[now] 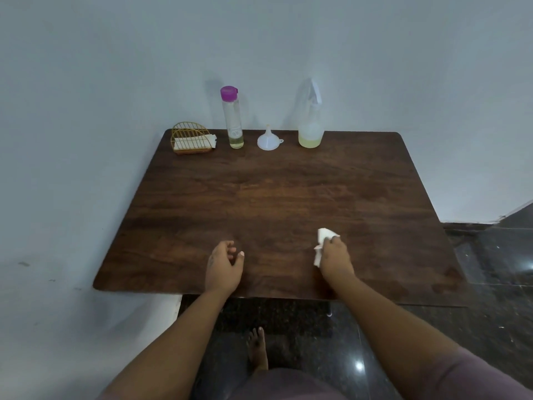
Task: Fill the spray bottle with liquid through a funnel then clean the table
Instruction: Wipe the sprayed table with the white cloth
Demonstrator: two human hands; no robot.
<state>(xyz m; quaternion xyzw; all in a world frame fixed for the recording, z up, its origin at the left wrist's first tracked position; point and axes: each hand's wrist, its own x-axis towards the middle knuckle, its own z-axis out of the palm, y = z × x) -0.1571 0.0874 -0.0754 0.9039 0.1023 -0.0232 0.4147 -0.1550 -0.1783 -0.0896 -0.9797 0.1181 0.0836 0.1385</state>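
Observation:
A clear spray bottle (311, 122) with a white trigger head stands at the back right of the dark wooden table (259, 192), with pale yellow liquid in its bottom. A white funnel (268, 140) sits upside down to its left. Further left stands a tall clear bottle (232, 118) with a purple cap and a little yellowish liquid. My right hand (334, 256) presses a crumpled white tissue (323, 241) onto the table near the front edge. My left hand (223, 265) hovers near the front edge, fingers loosely curled, holding nothing.
A gold wire napkin holder (190, 138) with white tissues stands at the back left corner. The table stands against a pale wall at its back and left. Dark glossy floor lies to the right and below, and a bare foot (257, 349) shows under the table's front edge.

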